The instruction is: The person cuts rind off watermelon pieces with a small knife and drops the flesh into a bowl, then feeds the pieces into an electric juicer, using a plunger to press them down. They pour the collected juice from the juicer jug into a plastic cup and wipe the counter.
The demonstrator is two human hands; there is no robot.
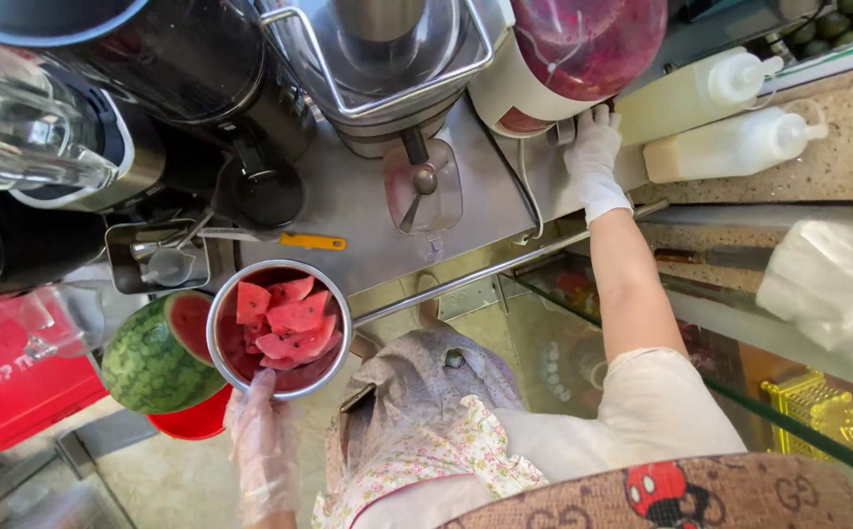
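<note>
Bright even daylight, soft shadows, strong wide-angle bending at edges.

Red watermelon chunks [284, 323], green-striped watermelon [147, 367], red crate [15, 387], floral apron [426, 456].

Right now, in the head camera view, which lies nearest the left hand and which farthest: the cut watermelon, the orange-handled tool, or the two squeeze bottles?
1. Cut watermelon, just beside the left hand.
2. Orange-handled tool, on the steel counter above the bowl.
3. Squeeze bottles, far across, past the right hand.
</note>
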